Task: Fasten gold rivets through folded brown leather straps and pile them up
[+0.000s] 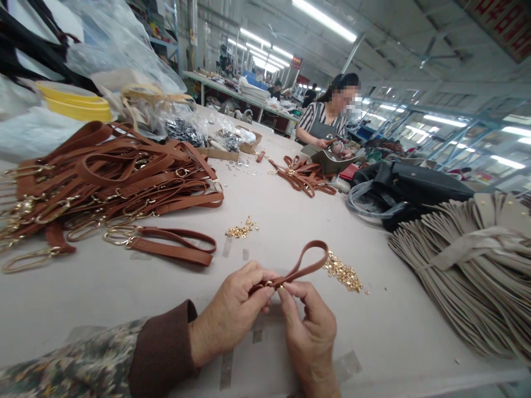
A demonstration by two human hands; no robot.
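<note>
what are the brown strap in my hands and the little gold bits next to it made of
The brown strap, pinched by the left hand and right hand, looks like smooth leather or faux leather: matte tan face, clean cut edges, bending in a soft loop. The gold bits look like shiny plated metal hardware; too small to say more.

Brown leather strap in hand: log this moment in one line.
left hand: pinches looped brown leather strap | right hand: pinches strap end | beside: gold metal rivets

A brown leather strap [299,265], folded into a loop (open end away from the person), lies low over the table, its gold-fitted ends pinched together.
</note>
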